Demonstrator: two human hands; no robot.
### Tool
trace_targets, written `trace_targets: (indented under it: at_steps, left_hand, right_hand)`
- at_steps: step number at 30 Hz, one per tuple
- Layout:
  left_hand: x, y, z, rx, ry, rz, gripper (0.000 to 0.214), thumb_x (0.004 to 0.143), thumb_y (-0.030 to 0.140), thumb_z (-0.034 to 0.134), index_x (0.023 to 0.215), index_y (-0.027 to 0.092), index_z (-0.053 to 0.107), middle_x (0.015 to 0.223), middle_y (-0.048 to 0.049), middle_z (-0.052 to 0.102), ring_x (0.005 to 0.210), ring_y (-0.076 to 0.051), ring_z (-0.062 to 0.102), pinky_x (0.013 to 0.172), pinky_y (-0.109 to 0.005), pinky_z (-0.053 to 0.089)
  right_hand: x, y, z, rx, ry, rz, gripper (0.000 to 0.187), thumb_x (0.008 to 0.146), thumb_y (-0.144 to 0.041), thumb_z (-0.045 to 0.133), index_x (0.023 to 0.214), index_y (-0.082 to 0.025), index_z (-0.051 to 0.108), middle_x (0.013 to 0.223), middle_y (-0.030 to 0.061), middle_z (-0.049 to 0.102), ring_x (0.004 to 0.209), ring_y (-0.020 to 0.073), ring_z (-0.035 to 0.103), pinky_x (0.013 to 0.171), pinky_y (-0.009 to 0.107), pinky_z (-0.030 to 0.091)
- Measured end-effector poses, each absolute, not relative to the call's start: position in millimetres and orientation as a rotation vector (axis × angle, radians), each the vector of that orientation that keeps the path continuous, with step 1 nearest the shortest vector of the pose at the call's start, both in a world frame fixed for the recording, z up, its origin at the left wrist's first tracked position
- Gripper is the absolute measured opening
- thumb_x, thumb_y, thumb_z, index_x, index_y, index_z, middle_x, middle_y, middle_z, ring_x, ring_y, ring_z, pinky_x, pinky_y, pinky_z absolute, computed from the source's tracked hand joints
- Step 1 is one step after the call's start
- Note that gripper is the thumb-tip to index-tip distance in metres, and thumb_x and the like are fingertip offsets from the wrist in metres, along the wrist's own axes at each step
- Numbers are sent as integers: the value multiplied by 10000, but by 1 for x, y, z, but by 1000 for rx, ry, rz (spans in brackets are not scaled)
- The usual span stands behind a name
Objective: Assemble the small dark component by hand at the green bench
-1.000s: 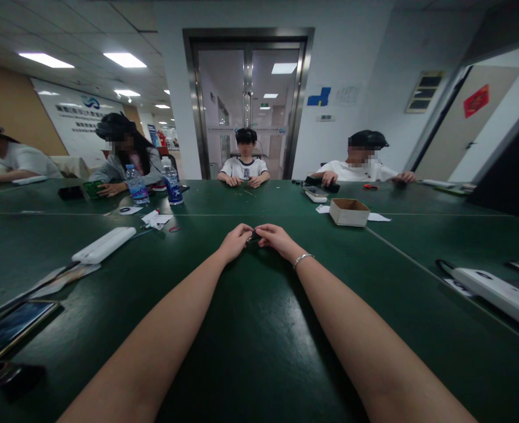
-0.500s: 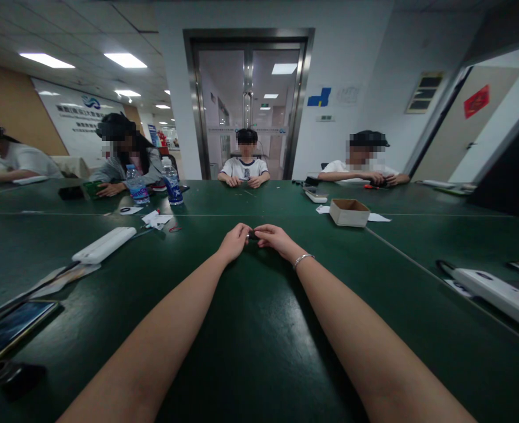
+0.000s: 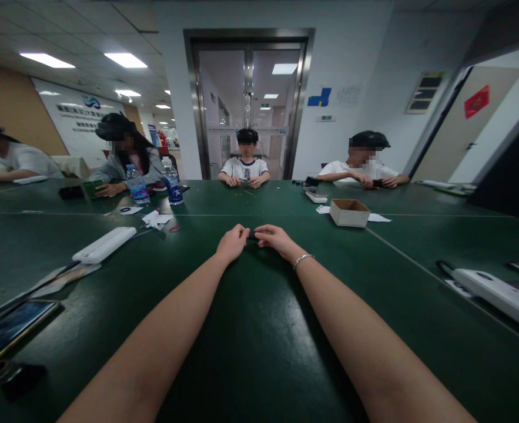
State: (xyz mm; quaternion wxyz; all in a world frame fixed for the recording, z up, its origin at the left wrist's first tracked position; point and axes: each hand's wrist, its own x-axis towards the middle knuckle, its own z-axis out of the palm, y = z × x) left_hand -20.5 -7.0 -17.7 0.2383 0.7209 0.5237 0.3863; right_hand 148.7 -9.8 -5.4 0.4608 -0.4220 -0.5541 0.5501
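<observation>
Both my arms stretch forward over the green table (image 3: 259, 329). A small black object (image 3: 252, 235) sits between my fingertips; its kind is too small to make out. My right hand (image 3: 273, 237), with a silver bracelet (image 3: 303, 259) at the wrist, pinches it from the right. On the left side of it, my left hand (image 3: 233, 244) has its thumb and fingers closed together at the object's edge. Whether they grip the object itself or a tiny part of it is hidden.
An open cardboard box (image 3: 350, 214) stands ahead right. White power strips (image 3: 104, 245) lie left and right. Paper scraps (image 3: 157, 220), two bottles (image 3: 172, 185) and a phone (image 3: 19, 329) are to the left. Several people sit around the table, one person (image 3: 244, 164) directly opposite.
My left hand has shifted very slightly left. My right hand stays in place with the black object. The person at the right has moved their hands a little.
</observation>
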Motion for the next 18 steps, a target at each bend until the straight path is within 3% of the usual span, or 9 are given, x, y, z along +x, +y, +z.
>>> trace_targets:
  at_steps: [7, 11, 18]
  left_hand:
    - [-20, -3, -22, 1942, 1221, 1191, 166, 811, 308, 481, 919, 198, 542, 725, 2, 599, 644, -120, 561, 601, -230, 412]
    - [-21, -3, -22, 1902, 1185, 1125, 236, 848, 371, 405, 939, 194, 530, 590, 30, 537, 525, -109, 513, 534, -225, 401]
    - [-20, -4, -21, 1892, 1181, 1136, 232, 832, 351, 428, 962, 199, 546, 638, 26, 533, 546, -102, 508, 538, -220, 402]
  right_hand:
    - [149, -10, -5, -1015, -1332, 1383, 108, 796, -46, 599, 883, -110, 602, 604, 6, 618, 492, 75, 585, 518, 175, 529]
    - [150, -10, -5, -1007, -1334, 1385, 113, 798, -39, 593, 887, -108, 601, 611, 7, 621, 491, 73, 586, 518, 174, 530]
    - [149, -10, -5, -1007, -1336, 1394, 120, 785, -48, 616, 889, -106, 601, 610, 11, 628, 503, 82, 596, 524, 180, 536]
